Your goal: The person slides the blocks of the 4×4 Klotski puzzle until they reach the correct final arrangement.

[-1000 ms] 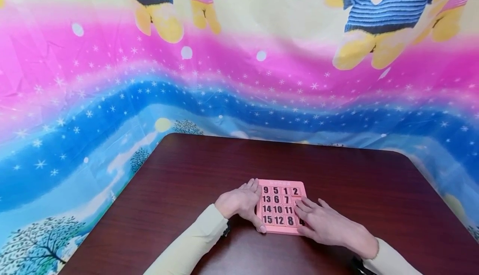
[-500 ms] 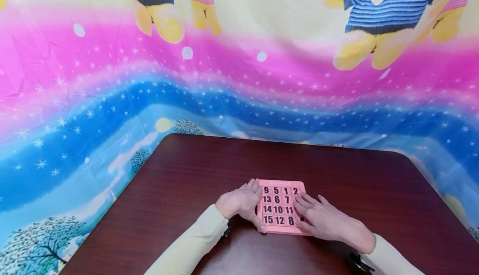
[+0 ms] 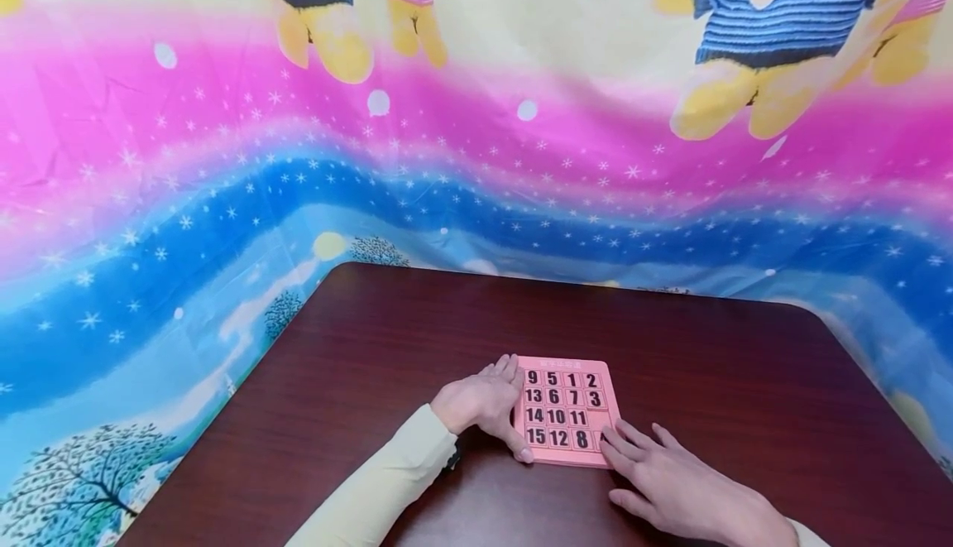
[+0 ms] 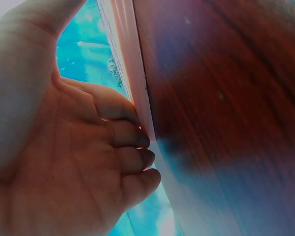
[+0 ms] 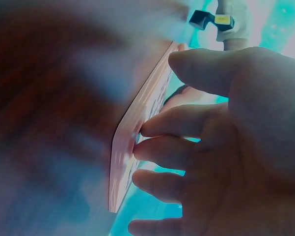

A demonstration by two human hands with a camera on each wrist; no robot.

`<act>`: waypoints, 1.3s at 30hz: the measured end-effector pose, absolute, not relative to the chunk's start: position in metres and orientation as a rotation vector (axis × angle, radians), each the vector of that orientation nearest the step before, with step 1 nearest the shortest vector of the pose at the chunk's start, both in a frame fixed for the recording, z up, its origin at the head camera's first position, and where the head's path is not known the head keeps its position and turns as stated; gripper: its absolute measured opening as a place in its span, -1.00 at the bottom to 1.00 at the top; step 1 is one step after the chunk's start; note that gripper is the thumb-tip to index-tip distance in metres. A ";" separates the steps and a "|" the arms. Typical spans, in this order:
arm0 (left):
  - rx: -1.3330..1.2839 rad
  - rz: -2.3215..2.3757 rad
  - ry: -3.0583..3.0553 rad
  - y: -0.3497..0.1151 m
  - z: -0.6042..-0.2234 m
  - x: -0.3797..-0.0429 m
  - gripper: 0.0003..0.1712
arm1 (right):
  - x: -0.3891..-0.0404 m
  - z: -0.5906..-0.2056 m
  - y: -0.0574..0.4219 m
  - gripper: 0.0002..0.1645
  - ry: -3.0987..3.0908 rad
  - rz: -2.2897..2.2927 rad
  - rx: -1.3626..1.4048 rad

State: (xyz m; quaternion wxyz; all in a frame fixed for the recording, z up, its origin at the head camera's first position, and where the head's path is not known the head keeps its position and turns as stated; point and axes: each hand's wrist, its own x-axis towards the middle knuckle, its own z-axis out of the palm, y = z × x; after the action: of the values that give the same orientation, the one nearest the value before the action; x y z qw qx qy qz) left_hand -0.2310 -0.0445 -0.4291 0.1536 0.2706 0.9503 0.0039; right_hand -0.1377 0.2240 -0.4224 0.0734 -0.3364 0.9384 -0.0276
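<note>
A pink sliding number puzzle lies flat on the dark wooden table, its black-numbered tiles facing up. My left hand rests along its left side, straight fingers at the upper edge and the thumb at the lower left corner. In the left wrist view, the fingertips meet the puzzle's side edge. Tile 3 sits below the 2 in the right column, with a bare slot under it. My right hand has its fingers extended, fingertips at the lower right edge and over the bottom right tile.
The brown table extends all around the puzzle, with rounded far corners. Behind it hangs a printed cloth with bears and snowflakes. A black band with a yellow label shows at the left wrist in the right wrist view.
Tile 3 now shows in the second row, where the slot was bare; the slot below it is bare instead. My right hand has drawn back down and right. My left hand stays put.
</note>
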 end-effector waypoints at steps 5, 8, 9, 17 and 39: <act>0.774 0.006 2.727 -0.044 -0.428 -0.229 0.54 | -0.135 -0.422 0.225 -0.29 2.811 -0.082 -1.008; 0.780 0.001 2.729 -0.044 -0.428 -0.229 0.54 | -0.136 -0.421 0.225 -0.30 2.798 -0.098 -1.002; 0.780 -0.002 2.729 -0.045 -0.428 -0.229 0.54 | -0.136 -0.421 0.225 -0.31 2.800 -0.099 -1.009; 0.785 -0.003 2.725 -0.044 -0.429 -0.232 0.56 | -0.143 -0.424 0.225 -0.33 2.887 -0.045 -1.085; 0.765 0.062 2.700 -0.044 -0.429 -0.232 0.56 | -0.155 -0.422 0.211 -0.32 2.880 0.014 -1.092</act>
State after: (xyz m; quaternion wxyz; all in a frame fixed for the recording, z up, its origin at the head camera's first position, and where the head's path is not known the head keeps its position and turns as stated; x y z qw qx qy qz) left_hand -0.2322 -0.0442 -0.4291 0.1664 0.2688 0.9485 0.0219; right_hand -0.1555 0.2107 -0.4219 0.0308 -0.3545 0.9345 0.0044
